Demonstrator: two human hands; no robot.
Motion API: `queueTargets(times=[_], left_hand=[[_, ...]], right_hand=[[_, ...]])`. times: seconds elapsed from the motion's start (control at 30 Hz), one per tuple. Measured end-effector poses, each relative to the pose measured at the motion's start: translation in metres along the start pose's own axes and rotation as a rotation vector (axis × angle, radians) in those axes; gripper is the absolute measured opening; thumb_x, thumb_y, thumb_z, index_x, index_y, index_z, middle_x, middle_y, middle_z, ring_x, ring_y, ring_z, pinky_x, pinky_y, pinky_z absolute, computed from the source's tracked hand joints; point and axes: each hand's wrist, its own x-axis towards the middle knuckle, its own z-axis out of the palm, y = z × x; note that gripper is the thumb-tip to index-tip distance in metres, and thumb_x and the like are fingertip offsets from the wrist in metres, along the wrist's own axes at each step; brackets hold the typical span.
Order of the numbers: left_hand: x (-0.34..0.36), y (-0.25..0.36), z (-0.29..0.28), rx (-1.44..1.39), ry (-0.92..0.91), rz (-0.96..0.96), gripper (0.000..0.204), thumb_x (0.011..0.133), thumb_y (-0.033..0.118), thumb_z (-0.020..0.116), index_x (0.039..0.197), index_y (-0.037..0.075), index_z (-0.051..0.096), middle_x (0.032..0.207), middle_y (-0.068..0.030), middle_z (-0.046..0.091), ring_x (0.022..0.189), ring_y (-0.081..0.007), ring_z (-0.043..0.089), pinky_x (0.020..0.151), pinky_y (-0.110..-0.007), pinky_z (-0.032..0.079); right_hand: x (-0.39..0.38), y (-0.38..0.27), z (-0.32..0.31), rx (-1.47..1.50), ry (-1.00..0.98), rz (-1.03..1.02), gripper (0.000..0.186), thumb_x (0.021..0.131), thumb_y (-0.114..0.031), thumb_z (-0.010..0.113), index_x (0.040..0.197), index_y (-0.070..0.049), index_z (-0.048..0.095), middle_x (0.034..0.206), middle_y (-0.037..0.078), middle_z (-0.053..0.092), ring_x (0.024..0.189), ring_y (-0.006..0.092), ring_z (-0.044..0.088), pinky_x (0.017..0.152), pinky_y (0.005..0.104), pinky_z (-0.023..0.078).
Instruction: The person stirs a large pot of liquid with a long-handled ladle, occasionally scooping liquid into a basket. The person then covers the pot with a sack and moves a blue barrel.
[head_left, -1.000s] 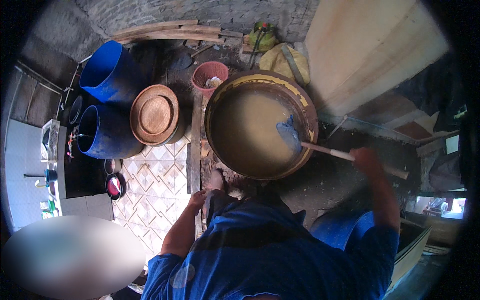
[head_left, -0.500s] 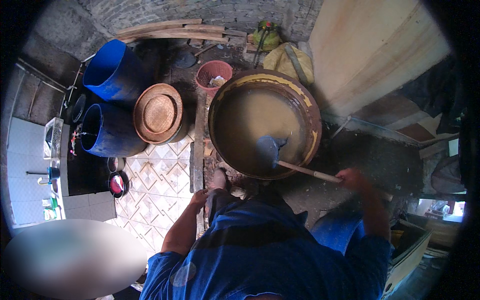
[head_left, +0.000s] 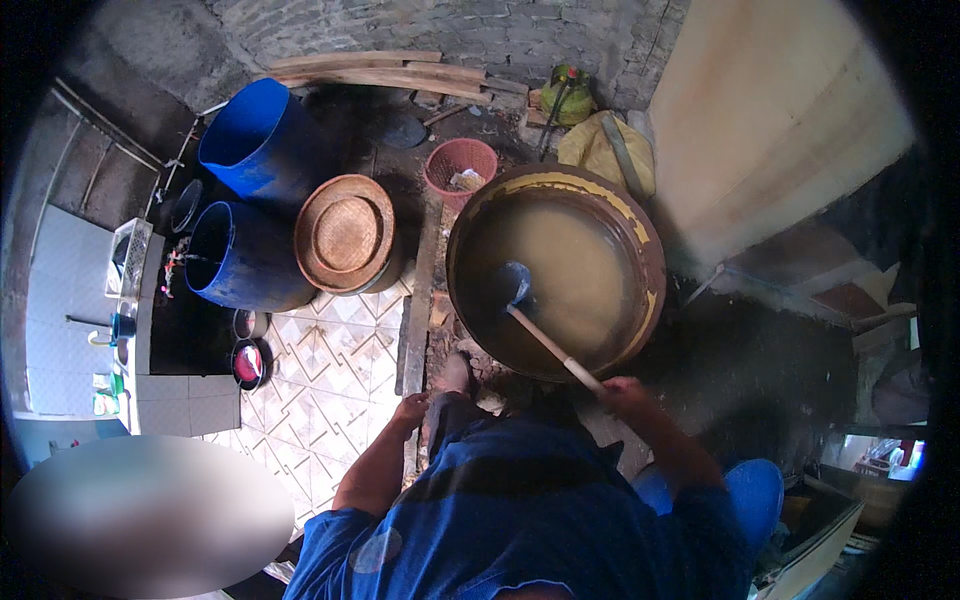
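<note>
A large round vat [head_left: 655, 250] with a brown and yellow rim holds murky tan liquid. My right hand [head_left: 627, 397] is closed around the end of the wooden handle of a long-handled ladle [head_left: 550, 348], beside the vat's near right rim. The ladle's blue bowl lies partly sunk in the liquid, left of the middle. My left hand [head_left: 410, 411] holds nothing and rests by my bent left knee, its fingers partly stretched out.
Two blue barrels [head_left: 245, 255] and a round woven tray [head_left: 345, 235] stand at the left. Behind the vat are a red basket [head_left: 460, 165], a yellow sack [head_left: 600, 160] and a green gas cylinder [head_left: 568, 97]. A raised ledge [head_left: 418, 310] borders the tiled floor [head_left: 330, 360].
My right hand has moved left and nearer to me. The ladle's bowl has shifted left across the liquid and its handle slants more steeply. The whole view has shifted slightly.
</note>
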Motion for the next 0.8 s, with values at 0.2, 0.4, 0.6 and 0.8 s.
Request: queueTargets(times=[0.2, 0.4, 0.6, 0.8], left_hand=[[0.01, -0.024, -0.007, -0.019, -0.003, 0.034, 0.046, 0.091, 0.014, 0.053, 0.137, 0.015, 0.048, 0.108, -0.0092, 0.06, 0.097, -0.0242, 0.058, 0.081, -0.043, 0.046], [0.006, -0.022, -0.012, 0.039, -0.009, -0.048, 0.048, 0.09, 0.01, 0.053, 0.138, 0.012, 0.046, 0.103, -0.0067, 0.061, 0.09, -0.0205, 0.06, 0.073, -0.036, 0.048], [-0.002, -0.016, -0.009, -0.016, 0.09, -0.035, 0.041, 0.083, 0.024, 0.06, 0.123, 0.017, 0.063, 0.075, -0.0052, 0.062, 0.057, -0.0125, 0.051, 0.053, -0.031, 0.043], [0.037, -0.046, -0.01, 0.104, 0.102, 0.105, 0.042, 0.083, 0.027, 0.06, 0.124, 0.017, 0.062, 0.078, -0.0057, 0.064, 0.056, -0.013, 0.051, 0.052, -0.031, 0.042]], right_hand=[[0.059, -0.012, 0.05, 0.373, 0.046, 0.115, 0.027, 0.083, -0.01, 0.067, 0.107, 0.0, 0.063, 0.079, 0.004, 0.061, 0.067, 0.0134, 0.058, 0.056, 0.0301, 0.046], [0.107, -0.032, 0.058, 0.628, 0.152, 0.153, 0.037, 0.081, -0.011, 0.069, 0.113, -0.004, 0.052, 0.078, 0.007, 0.061, 0.062, 0.0196, 0.062, 0.05, 0.0356, 0.049], [0.145, -0.024, 0.044, 0.744, 0.178, 0.143, 0.034, 0.08, -0.008, 0.069, 0.109, -0.007, 0.052, 0.08, 0.007, 0.062, 0.059, 0.0202, 0.061, 0.046, 0.035, 0.049], [0.125, -0.02, 0.036, 0.76, 0.27, 0.116, 0.033, 0.081, -0.008, 0.069, 0.11, -0.006, 0.052, 0.081, 0.007, 0.063, 0.061, 0.0198, 0.062, 0.047, 0.0354, 0.05]])
